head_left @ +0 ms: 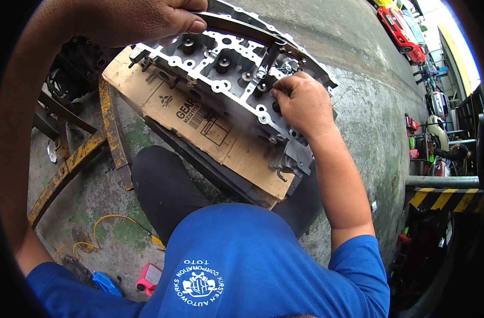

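Observation:
A bare aluminium cylinder head (pixel 221 85) lies at a slant across a flattened cardboard box (pixel 173 114) in front of me. My left hand (pixel 146 21) is wrapped round the end of a long dark lever, a valve spring compressor (pixel 242 29), at the upper left. The lever reaches right over the head, and its foot stands down among the valve springs (pixel 223 64). Close to that foot, my right hand (pixel 304 103) has its thumb and forefinger pinched together over the valve area. What they hold, if anything, is too small to make out.
A worn yellow steel stand (pixel 67 167) is on the floor at left, near dark engine parts (pixel 75 69). A yellow cord (pixel 96 230), a pink bottle (pixel 149 278) and a blue object (pixel 107 283) lie lower left. A red car (pixel 402 32) stands far right.

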Motion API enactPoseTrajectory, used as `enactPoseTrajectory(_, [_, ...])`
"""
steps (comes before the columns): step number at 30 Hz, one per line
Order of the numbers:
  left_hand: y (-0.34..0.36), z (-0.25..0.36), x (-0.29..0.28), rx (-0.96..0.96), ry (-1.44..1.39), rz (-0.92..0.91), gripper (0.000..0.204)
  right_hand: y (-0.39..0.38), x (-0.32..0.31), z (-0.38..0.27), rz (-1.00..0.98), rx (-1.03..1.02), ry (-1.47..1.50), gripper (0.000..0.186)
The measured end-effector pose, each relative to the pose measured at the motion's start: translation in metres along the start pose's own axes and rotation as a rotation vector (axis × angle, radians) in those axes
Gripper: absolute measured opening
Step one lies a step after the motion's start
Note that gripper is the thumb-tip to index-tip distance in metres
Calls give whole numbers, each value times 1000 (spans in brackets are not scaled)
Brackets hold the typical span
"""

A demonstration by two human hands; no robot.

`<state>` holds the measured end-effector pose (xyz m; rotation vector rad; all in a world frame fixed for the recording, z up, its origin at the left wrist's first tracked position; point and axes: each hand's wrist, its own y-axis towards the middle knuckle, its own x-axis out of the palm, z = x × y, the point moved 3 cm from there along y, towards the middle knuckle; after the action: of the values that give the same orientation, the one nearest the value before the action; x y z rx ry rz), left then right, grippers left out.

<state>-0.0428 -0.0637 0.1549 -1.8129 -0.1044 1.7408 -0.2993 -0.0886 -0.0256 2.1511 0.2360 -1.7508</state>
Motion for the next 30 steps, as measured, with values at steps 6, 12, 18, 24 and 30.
enactPoseTrajectory(6, [2, 1, -3, -38, 8, -53, 47, 7, 17, -16, -109, 135, -61, 27])
enactPoseTrajectory(12, [-3, -3, 3, 19, 40, 9, 46, 10, 26, -17, -58, 122, -110, 25])
enactPoseTrajectory(18, [-3, 1, -4, 20, -13, -51, 46, 8, 29, -12, -28, 53, -125, 21])
enactPoseTrajectory(24, [-4, 11, 1, -146, 40, -3, 45, 5, 24, -12, -39, 29, -114, 19])
enactPoseTrajectory(30, [-2, 9, -2, -59, -37, -53, 45, 7, 26, -11, -62, 84, -131, 25])
